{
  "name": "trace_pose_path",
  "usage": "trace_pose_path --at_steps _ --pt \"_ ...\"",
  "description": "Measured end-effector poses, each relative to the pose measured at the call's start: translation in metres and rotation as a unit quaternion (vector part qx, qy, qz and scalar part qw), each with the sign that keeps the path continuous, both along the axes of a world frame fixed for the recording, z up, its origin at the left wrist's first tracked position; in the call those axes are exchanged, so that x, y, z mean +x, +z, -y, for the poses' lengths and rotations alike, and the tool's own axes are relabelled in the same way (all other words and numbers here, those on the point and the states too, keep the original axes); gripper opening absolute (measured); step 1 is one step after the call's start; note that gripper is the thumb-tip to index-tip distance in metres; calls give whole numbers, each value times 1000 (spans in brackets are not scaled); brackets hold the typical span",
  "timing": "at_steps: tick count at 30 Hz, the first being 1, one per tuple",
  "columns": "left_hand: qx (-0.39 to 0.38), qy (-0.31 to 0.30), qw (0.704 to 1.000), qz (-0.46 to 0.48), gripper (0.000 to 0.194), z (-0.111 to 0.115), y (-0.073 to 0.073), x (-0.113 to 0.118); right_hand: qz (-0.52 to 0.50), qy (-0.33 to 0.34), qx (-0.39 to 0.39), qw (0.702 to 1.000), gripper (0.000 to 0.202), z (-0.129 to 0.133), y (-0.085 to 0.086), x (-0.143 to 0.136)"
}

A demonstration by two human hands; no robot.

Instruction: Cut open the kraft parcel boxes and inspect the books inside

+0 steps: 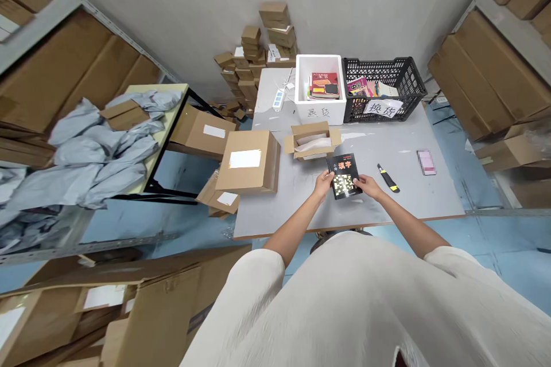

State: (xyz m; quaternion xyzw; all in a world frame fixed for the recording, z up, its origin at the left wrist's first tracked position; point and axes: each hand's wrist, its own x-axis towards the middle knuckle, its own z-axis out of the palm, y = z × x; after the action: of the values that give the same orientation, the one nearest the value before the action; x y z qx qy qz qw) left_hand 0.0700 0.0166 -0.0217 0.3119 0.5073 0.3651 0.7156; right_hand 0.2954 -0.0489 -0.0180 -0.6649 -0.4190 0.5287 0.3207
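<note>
Both my hands hold a black book [344,169] with orange lettering and a yellow crossword grid on its cover. My left hand [323,184] grips its left edge, thumb on the cover. On the opposite edge, my right hand [368,186] pinches the lower corner. Just beyond the book stands an open small carton [312,155] with white wrapping inside. A black and yellow box cutter [388,178] lies to the right of my right hand. Left of the open carton sits a closed cardboard box [245,183] with a white label.
At the table's [284,206] back are a white foam box [319,113] and a black crate [387,110], both holding books. A phone [426,162] and a power strip [279,100] lie on the table. Grey parcels [94,149] cover the left side table; shelves with cartons [495,74] flank both sides.
</note>
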Motion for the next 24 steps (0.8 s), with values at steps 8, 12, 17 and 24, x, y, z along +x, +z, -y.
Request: trace_pose_path --at_steps 8,12,17,24 --pt "6 30 999 -8 57 -15 12 -11 -105 64 -38 992 53 1 23 1" --pt "40 -3 999 15 51 -25 22 -3 -98 -5 5 995 54 -13 29 1" --pt "93 -75 993 17 53 -34 27 17 -92 -88 57 990 55 -37 36 15" --pt "99 -128 986 -28 53 -59 25 57 -66 -110 94 987 55 -73 54 66"
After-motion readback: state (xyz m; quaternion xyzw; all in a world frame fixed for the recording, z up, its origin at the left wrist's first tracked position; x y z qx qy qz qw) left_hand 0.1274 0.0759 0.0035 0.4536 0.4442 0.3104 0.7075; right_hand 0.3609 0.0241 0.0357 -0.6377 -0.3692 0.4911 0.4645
